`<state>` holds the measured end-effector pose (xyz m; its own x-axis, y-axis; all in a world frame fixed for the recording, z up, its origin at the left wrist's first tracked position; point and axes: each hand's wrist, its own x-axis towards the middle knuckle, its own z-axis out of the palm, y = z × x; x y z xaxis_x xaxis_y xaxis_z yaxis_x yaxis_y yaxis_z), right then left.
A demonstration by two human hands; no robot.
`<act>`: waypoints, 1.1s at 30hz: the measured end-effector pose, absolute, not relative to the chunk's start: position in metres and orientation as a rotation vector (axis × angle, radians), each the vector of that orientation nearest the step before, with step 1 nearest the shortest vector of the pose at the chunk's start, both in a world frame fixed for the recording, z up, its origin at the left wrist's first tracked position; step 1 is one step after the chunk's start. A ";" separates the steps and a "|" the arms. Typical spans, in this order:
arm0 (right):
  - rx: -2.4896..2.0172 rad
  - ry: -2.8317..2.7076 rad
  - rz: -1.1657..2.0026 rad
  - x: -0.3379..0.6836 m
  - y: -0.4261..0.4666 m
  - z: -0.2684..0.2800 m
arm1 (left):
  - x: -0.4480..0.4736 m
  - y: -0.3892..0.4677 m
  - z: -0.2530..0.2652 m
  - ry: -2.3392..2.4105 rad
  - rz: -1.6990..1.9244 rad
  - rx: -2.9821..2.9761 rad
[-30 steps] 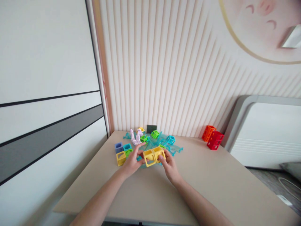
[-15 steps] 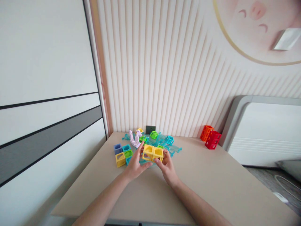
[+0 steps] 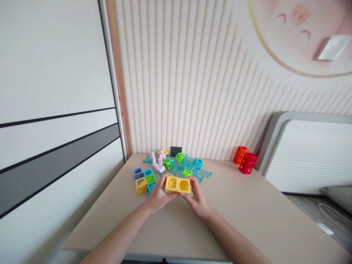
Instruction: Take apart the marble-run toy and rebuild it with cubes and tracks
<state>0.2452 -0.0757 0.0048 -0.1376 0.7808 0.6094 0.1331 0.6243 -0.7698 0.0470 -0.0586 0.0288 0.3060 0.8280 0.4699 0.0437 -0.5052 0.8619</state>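
From the head camera, two bare forearms reach forward over a beige table (image 3: 228, 212). The left hand (image 3: 158, 194) and the right hand (image 3: 198, 198) are both closed around a joined pair of yellow cubes (image 3: 178, 184), one hand at each end, with the thumbs along the near side. The pair is held side to side above the middle of the table, its two round hollows turned toward the viewer.

Near the left hand sits a cluster of cubes: one blue-violet cube (image 3: 138, 173), one turquoise cube (image 3: 148, 172), one bright green cube (image 3: 150, 179) and a separate yellow cube (image 3: 141, 186). Beyond the hands, see-through teal pieces (image 3: 176, 170) lie in a loose heap with green open-frame cubes (image 3: 187, 172) and lilac pieces (image 3: 157, 164).

Well to the right, an orange block (image 3: 241, 155) stands just beside a red block (image 3: 248, 163). Behind everything rises a pale ribbed wall (image 3: 178, 73)
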 end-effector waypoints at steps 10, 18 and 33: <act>-0.725 -1.631 0.694 0.242 -0.077 0.001 | 0.044 -0.055 0.020 0.765 1.353 1.951; -0.767 -1.660 0.694 0.244 -0.079 0.009 | 0.043 -0.053 0.016 0.824 1.350 1.947; -0.756 -1.741 0.606 0.248 -0.075 0.004 | 0.041 -0.053 0.016 0.836 1.303 2.035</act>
<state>0.2475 -0.0748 0.0036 -0.2061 0.7449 0.6346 0.1901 0.6666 -0.7208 0.0409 -0.0529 0.0163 0.3277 0.7585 0.5632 0.1958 -0.6377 0.7450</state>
